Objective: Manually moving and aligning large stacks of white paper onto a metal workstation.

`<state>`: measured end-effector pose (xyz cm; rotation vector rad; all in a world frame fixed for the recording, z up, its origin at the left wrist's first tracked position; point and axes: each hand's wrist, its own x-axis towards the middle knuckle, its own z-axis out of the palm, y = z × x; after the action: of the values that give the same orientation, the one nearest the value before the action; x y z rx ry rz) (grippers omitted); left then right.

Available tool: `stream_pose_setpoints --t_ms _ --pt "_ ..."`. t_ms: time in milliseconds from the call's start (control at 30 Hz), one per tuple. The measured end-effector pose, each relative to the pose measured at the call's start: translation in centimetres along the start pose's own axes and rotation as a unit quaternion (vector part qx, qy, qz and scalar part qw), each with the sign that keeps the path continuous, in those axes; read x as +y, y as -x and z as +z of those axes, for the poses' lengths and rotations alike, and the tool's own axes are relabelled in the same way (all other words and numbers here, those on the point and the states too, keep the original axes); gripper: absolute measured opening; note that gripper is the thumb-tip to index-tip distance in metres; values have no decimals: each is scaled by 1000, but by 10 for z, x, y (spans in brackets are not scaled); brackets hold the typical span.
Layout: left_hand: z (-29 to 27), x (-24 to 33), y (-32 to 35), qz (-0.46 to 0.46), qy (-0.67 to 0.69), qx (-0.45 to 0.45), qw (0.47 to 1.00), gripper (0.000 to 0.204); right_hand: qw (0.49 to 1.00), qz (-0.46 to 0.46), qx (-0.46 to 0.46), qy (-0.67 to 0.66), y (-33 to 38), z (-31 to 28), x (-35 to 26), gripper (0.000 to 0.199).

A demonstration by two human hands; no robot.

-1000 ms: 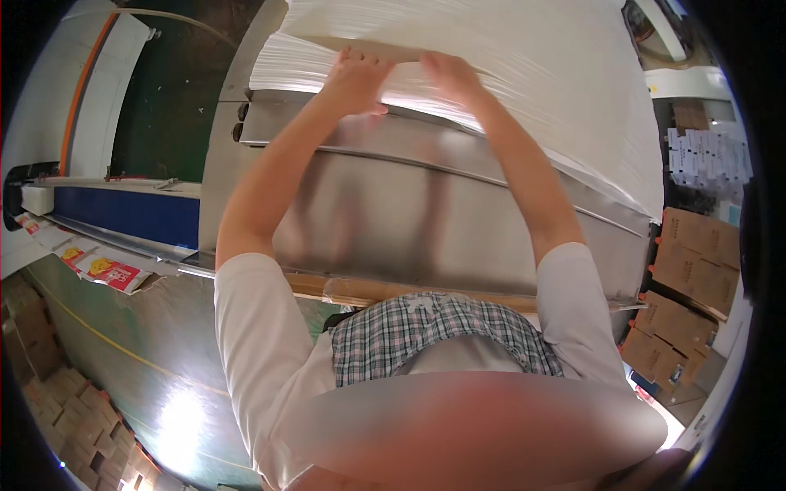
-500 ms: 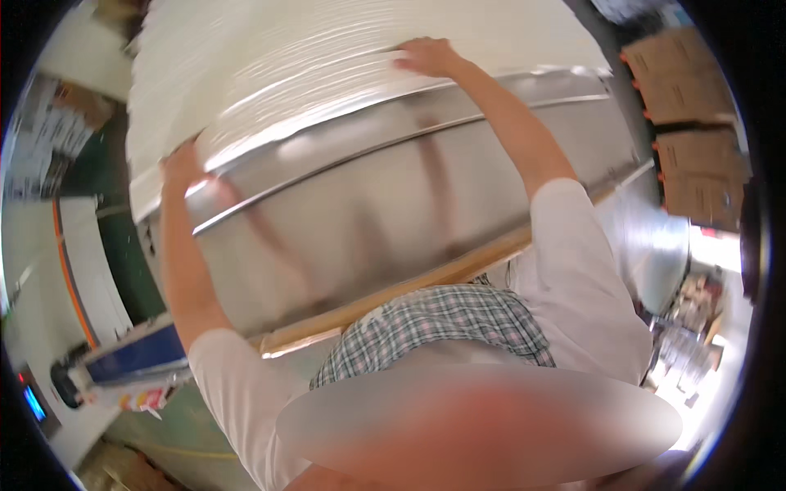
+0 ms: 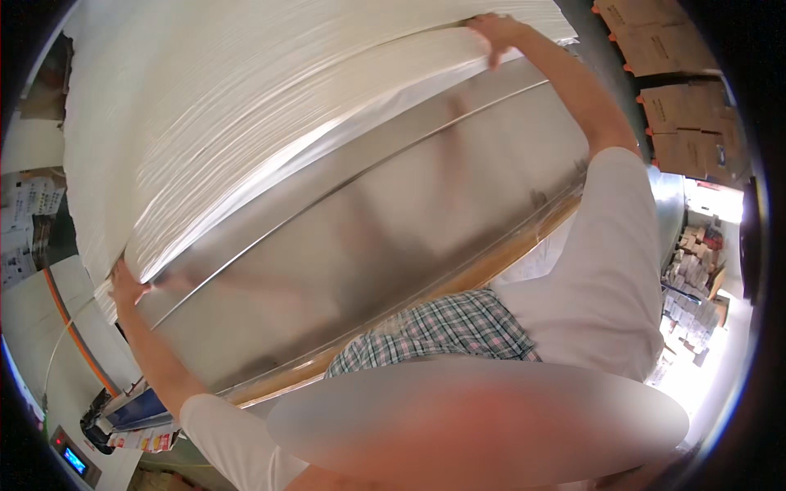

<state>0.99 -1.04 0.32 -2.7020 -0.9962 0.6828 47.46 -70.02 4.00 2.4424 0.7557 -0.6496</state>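
Observation:
A thick stack of thin white sheets (image 3: 270,123) lies on a shiny metal table (image 3: 385,229), its many layers showing along the near edge. My left hand (image 3: 127,286) grips the stack at its near left corner, fingers curled into the layers. At the near edge toward the right end, my right hand (image 3: 498,34) holds the layers too. Its fingers go into a dark gap between them and its thumb hangs down in front. Both arms are spread wide, and how many sheets each hand holds is hidden.
A wooden strip (image 3: 467,282) runs along the table's near edge, close to my checked apron (image 3: 442,327). Cardboard boxes (image 3: 688,123) are stacked at the right. On the left are a white machine with an orange stripe (image 3: 78,327) and a small lit screen (image 3: 75,460).
My view has turned, so the table edge slants more steeply. My right hand has shifted right along the stack's edge. My left hand stays at the left corner, where more layers show.

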Motion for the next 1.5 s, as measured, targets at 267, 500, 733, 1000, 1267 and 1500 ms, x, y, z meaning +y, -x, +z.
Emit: stream_pose_setpoints --t_ms 267,500,733,1000,1267,1500 --pt "55 -52 -32 71 25 91 993 102 991 105 81 29 -32 90 113 89" --pt "52 -24 -29 129 149 216 956 56 937 51 345 23 -37 175 186 63" --pt "48 -67 -6 71 46 316 945 65 904 49 422 38 1 120 208 58" --pt "-5 -122 99 82 83 382 917 61 894 9 443 -64 112 101 218 46" --pt "82 -104 227 52 90 322 941 57 890 34 451 -52 204 205 153 46" --pt "156 -81 296 17 106 223 969 53 935 61 330 -113 244 286 68 55"
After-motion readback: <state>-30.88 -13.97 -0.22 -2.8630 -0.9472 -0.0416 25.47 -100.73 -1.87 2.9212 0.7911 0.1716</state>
